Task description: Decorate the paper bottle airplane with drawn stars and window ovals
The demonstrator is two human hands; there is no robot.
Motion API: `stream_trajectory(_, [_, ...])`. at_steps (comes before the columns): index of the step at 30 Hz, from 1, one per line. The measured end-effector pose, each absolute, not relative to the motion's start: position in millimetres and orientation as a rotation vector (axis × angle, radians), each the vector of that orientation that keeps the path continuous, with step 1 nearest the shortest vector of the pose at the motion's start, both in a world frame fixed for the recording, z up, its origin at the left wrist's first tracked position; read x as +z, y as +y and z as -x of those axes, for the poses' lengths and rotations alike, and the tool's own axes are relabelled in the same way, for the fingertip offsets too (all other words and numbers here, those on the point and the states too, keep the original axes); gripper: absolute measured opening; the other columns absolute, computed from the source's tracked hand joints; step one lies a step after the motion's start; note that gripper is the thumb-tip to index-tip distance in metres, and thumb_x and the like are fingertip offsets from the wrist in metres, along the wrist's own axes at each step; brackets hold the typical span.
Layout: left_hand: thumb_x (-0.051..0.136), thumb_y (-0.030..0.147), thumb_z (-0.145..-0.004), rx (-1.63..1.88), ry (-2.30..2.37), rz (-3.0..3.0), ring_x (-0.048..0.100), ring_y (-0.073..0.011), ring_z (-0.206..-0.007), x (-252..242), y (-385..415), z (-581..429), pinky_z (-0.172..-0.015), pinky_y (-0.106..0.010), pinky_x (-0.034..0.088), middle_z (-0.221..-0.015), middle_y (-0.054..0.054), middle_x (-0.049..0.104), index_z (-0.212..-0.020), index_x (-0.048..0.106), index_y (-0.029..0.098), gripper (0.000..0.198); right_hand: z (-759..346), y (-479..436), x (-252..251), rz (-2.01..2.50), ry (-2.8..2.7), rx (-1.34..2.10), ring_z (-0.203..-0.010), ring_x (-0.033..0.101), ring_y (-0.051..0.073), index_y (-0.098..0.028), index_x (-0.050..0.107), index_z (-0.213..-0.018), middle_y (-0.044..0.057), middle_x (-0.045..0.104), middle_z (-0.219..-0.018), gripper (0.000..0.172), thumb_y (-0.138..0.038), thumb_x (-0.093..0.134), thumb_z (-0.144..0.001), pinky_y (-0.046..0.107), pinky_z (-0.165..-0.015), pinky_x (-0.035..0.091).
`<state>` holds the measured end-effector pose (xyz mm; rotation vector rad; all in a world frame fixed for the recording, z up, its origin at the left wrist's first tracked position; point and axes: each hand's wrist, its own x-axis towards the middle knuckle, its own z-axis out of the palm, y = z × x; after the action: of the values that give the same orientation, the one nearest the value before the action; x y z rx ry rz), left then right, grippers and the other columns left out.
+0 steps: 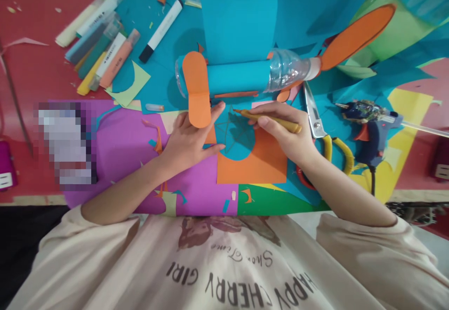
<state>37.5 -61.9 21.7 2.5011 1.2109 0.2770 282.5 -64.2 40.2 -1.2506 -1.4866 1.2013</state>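
Observation:
My right hand (289, 130) grips a yellow pen (277, 120), its tip at the upper part of a blue round area (242, 148) with star-like lines drawn on it. I cannot tell whether that round is a separate disc or shows through a hole in the orange sheet (270, 167) around it. My left hand (185, 144) lies flat to its left, thumb and index finger spread. Partly over those fingers hangs an orange paper strip (199, 109) attached to a clear plastic bottle (286, 70) wrapped in blue paper. A long orange paper oval (358, 36) is at the bottle's neck.
Scissors (315, 113) with yellow and red handles lie right of my right hand, beside a blue glue gun (373, 137). Several markers (101, 43) are bunched at the upper left, with a black-capped marker (161, 30) nearby. A blurred-out object (68, 144) rests on purple paper (122, 155).

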Motion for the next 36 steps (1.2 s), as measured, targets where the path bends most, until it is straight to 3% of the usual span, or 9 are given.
stream_trajectory(11, [0.054, 0.050, -0.098, 0.308, 1.197, -2.511, 0.047, -0.0363, -0.138, 19, -63, -37, -0.109, -0.045, 0.035, -0.149, -0.018, 0.050, -0.156, 0.025, 0.019, 0.073, -284, -36, 35, 1.167, -1.517, 1.244, -0.062, 0.069, 0.013, -0.024, 0.075, -0.086, -0.001, 0.074, -0.073, 0.025, -0.048, 0.071, -0.085, 0.027, -0.061, 0.059])
stream_trajectory(36, [0.058, 0.050, -0.095, 0.226, 1.221, -2.421, 0.044, -0.0370, -0.139, 24, -62, -39, -0.109, -0.047, 0.033, -0.154, -0.016, 0.045, -0.158, 0.021, 0.023, 0.078, -286, -42, 36, 1.260, -1.668, 1.174, -0.067, 0.067, 0.015, -0.023, 0.074, -0.088, 0.002, 0.075, -0.083, 0.015, -0.035, 0.066, -0.088, 0.029, -0.061, 0.054])
